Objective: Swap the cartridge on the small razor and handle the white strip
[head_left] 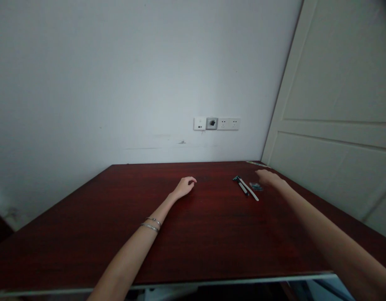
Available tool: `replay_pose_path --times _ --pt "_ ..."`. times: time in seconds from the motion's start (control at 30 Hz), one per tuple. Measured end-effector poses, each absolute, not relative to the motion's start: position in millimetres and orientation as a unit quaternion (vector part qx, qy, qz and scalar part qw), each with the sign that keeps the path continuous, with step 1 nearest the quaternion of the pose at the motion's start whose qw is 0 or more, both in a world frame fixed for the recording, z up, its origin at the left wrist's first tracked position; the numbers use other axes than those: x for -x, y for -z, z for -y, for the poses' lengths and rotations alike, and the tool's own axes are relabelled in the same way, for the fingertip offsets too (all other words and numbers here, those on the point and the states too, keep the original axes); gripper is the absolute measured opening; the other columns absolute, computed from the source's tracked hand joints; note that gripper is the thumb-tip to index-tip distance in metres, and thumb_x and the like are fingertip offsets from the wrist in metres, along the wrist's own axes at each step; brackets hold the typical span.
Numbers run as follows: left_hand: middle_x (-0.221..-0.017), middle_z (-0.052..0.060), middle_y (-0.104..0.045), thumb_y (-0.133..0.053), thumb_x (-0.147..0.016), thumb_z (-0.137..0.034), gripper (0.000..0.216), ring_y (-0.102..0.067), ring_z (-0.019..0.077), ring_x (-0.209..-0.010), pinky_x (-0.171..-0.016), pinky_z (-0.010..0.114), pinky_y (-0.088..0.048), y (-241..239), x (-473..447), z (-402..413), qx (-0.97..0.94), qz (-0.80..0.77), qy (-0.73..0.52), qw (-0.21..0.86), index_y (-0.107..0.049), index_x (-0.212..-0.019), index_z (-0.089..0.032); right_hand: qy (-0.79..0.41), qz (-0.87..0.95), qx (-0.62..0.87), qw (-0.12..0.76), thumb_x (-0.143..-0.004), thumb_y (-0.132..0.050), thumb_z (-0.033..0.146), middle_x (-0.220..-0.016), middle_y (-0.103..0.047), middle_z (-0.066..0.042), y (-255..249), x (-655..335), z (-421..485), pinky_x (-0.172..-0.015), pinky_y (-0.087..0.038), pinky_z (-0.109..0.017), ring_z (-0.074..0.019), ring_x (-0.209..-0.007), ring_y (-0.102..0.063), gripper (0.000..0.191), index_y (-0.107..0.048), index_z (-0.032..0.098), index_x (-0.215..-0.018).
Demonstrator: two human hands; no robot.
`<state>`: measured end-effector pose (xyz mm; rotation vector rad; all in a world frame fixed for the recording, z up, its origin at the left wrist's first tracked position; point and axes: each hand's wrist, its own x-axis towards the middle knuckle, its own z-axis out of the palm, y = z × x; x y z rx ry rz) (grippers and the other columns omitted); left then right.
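The person's left hand [184, 187] rested near the middle of a dark red-brown, wood-grained surface [193, 238], its fingers loosely curled and a gap showing between thumb and forefinger; it appeared relaxed and free of any object. Two silver metal bracelets [150, 227] circled the forearm behind it.

The right hand [268, 177] was stretched out toward the far right of the surface, palm downward. Its fingers were blurred and partly turned from view, so I could not tell whether they gripped anything. Just left of that hand lay a small, clear, shiny packet [256, 187] with dark contents; any print on it was too small to read.

Left of the packet lay a slim black-and-whitish tool [243, 188] with a dark head across its far end, and beside it a long, narrow, whitish strip [250, 191]. The two met or overlapped near the dark head and spread apart toward the person. Any lettering on them was likewise too small to make out.

A thin, pale, marked strip [258, 164] lay at the far right edge of the surface, its markings illegible. On the white wall [149, 83] behind, a row of sockets [229, 123] included a grey-framed one [212, 123] with something black at its centre.
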<state>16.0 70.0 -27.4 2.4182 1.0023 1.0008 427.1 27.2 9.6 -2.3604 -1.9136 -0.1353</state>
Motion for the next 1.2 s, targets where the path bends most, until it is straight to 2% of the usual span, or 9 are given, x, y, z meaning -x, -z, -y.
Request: replay_pose_path --times 0.17,0.37,0.6,0.8,1.0,1.2 --pt "-0.098 0.004 -0.067 -0.045 -0.078 -0.013 0.024 -0.059 0.0164 -0.095 -0.091 0.029 -0.041 25 -8 -71 -0.843 -0.376 -0.351 0.16 -0.066 -0.09 -0.017 0.089 0.65 0.753 0.049 -0.076 -0.046 0.014 -0.117 -0.058 -0.016 -25 -376 -35 -0.081 -0.044 -0.04 -0.0298 -0.104 -0.056 0.044 -0.056 0.019 -0.118" --pt "-0.101 0.005 -0.065 -0.046 -0.078 -0.014 0.025 -0.058 0.0172 -0.096 -0.092 0.03 -0.041 33 6 -76 -0.84 -0.408 -0.327 0.14 -0.065 -0.092 -0.017 0.052 0.696 0.709 0.103 -0.08 -0.042 0.02 -0.116 -0.06 -0.013 -16 -291 -46 -0.082 -0.044 -0.042 -0.0303 -0.103 -0.057 0.042 -0.058 0.022 -0.118" --pt "-0.114 0.01 -0.056 -0.043 -0.084 -0.028 0.029 -0.051 0.0204 -0.107 -0.094 0.033 -0.04 44 12 -78 -0.848 -0.446 -0.277 0.078 -0.059 -0.105 -0.016 -0.028 0.791 0.59 0.162 -0.085 -0.037 0.02 -0.125 -0.054 -0.012 27 -224 -53 -0.095 -0.038 -0.032 -0.0221 -0.114 -0.049 0.043 -0.053 0.014 -0.124" --pt "-0.12 0.014 -0.053 -0.04 -0.086 -0.038 0.041 -0.046 0.024 -0.115 -0.099 0.035 -0.035 46 12 -75 -0.864 -0.457 -0.209 0.038 -0.052 -0.115 -0.011 -0.002 0.771 0.62 0.145 -0.09 -0.031 0.032 -0.135 -0.045 -0.01 50 -206 -44 -0.096 -0.032 -0.048 -0.0268 -0.123 -0.038 0.044 -0.045 0.02 -0.13" --pt "-0.128 0.015 -0.05 -0.034 -0.088 -0.04 0.047 -0.039 0.0227 -0.124 -0.107 0.035 -0.021 48 12 -76 -0.874 -0.457 -0.163 0.008 -0.05 -0.119 -0.009 0.015 0.771 0.62 0.145 -0.091 -0.028 0.032 -0.135 -0.045 -0.01 52 -205 -39 -0.097 -0.03 -0.047 -0.0252 -0.124 -0.037 0.043 -0.05 0.019 -0.126" --pt "-0.128 0.015 -0.05 -0.037 -0.087 -0.036 0.043 -0.038 0.0225 -0.126 -0.108 0.036 -0.021 51 11 -78 -0.873 -0.452 -0.181 0.023 -0.053 -0.116 -0.009 0.018 0.772 0.618 0.146 -0.09 -0.029 0.03 -0.134 -0.046 -0.011 49 -204 -35 -0.098 -0.03 -0.045 -0.025 -0.124 -0.037 0.043 -0.052 0.017 -0.124"
